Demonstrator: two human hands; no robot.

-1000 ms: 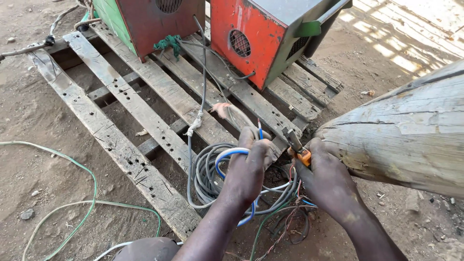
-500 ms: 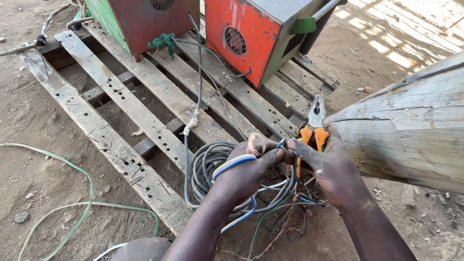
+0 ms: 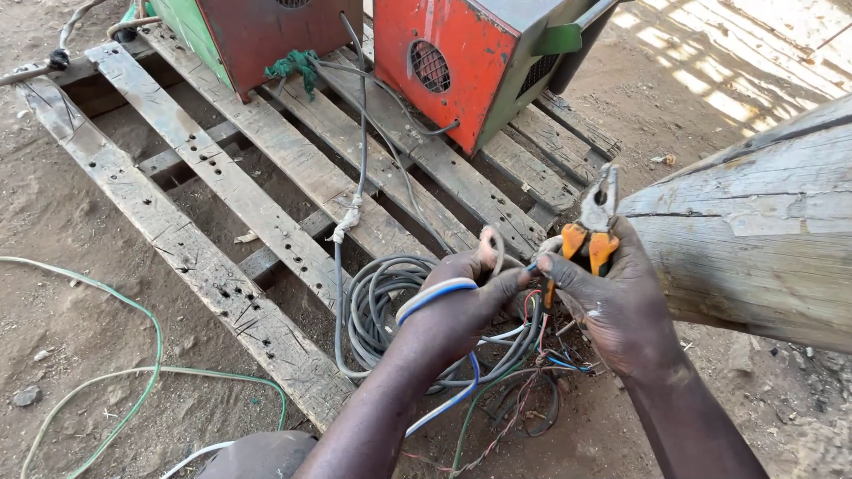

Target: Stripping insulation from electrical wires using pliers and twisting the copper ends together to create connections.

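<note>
I see a wooden pallet (image 3: 222,191) on bare dirt, carrying a red metal box (image 3: 461,62) and a green-and-red box (image 3: 257,31) at its far end. A thick weathered log (image 3: 754,231) fills the right side. On the pallet's near edge lies a coil of grey cable (image 3: 373,306), with thinner coloured wires tangled in it. My left hand (image 3: 457,306) is closed around a blue-and-white wire (image 3: 435,295) looped over its back, fingertips pinching a wire end above the coil. My right hand (image 3: 617,306) grips orange-handled pliers (image 3: 593,226) (nose pointing up, just beside the log), thumb meeting the left fingertips. A green wire (image 3: 133,377) trails across the dirt at left.
</note>
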